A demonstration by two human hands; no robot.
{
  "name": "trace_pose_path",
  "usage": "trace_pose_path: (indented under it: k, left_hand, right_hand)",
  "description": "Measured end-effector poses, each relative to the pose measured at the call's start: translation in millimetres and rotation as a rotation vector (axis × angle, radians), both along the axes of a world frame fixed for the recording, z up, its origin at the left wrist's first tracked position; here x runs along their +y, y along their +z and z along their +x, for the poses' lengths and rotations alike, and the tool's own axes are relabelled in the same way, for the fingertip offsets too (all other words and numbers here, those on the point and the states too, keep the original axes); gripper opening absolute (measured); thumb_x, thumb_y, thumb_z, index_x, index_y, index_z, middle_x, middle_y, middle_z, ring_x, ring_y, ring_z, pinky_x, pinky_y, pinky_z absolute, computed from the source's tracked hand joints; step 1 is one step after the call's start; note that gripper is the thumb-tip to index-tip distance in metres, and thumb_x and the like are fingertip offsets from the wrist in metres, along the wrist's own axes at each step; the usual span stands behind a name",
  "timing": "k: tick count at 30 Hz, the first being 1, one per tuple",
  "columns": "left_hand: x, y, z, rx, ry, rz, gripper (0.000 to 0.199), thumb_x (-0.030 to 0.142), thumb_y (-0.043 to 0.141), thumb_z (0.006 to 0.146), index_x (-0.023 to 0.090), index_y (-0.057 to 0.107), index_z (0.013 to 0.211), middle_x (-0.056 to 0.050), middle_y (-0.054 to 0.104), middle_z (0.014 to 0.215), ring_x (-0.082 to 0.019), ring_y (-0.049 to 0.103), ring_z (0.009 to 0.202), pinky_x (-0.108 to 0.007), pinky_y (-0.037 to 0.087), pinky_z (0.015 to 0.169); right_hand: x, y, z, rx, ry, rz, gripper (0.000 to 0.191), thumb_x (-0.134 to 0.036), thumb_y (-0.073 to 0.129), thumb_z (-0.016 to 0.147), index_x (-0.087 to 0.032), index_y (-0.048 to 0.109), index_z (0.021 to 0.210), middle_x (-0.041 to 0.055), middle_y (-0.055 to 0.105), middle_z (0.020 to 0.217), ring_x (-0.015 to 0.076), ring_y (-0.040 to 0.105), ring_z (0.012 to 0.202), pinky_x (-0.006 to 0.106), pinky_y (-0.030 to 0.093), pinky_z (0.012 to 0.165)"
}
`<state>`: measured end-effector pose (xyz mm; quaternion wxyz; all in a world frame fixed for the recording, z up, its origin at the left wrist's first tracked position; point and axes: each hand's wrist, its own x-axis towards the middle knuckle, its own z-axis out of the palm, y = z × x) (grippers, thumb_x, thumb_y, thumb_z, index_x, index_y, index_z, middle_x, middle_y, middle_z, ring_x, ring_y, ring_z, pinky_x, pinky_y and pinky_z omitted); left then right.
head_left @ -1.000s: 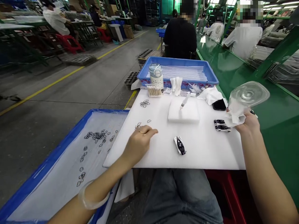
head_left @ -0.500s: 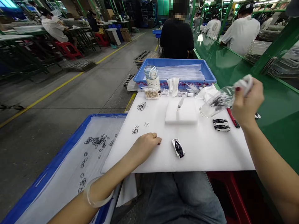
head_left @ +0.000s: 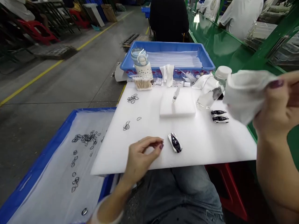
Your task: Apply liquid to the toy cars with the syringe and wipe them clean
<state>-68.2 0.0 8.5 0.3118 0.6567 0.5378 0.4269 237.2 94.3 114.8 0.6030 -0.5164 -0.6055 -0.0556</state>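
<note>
Head cam: R grip (head_left: 280,105) pinching wht, creased cloth (head_left: 245,93); L grip (head_left: 141,157) pressed tog.

Clear bottle (head_left: 207,95) down on white board (head_left: 210,143), right hand (head_left: 277,109) drawn back — with white cloth (head_left: 244,93)

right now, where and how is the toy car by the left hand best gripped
Probably pinch the toy car across its middle by both long sides, coming from above left: it lies apart, longer than wide, unobstructed, with the left hand just beside it.
</note>
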Motion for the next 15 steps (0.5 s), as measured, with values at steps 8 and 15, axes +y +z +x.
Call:
trace_pose_path:
  k: [8, 15]
  left_hand:
    - [-14, -10.4, 65, -1.208, -0.010, -0.476, 0.027, 0.043, 0.088, 0.067, 0.021, 0.080, 0.080, -0.004, 0.075, 0.075, -0.014, 0.070, 0.071, -0.024, 0.058, 0.070]
    - [-13, -10.2, 60, -1.313, 0.002, -0.490, 0.023, 0.038, 0.092, 0.063, 0.023, 0.081, 0.076, -0.003, 0.076, 0.069, -0.014, 0.071, 0.065, -0.023, 0.060, 0.066]
  right_hand:
    - [-45, -64.3, -10, 0.560, 0.181, -0.050, 0.016, -0.026, 0.047, 0.079, -0.025, 0.050, 0.063, 0.0020, 0.059, 0.063, 0.0201, 0.061, 0.064, 0.043, 0.052, 0.075]
    - [-91, -76.2, -91, -0.076, 0.637, -0.278, 0.012, -0.012, 0.060, 0.091, -0.020, 0.067, 0.097, 0.0011, 0.064, 0.073, 0.0119, 0.059, 0.057, 0.024, 0.046, 0.047]
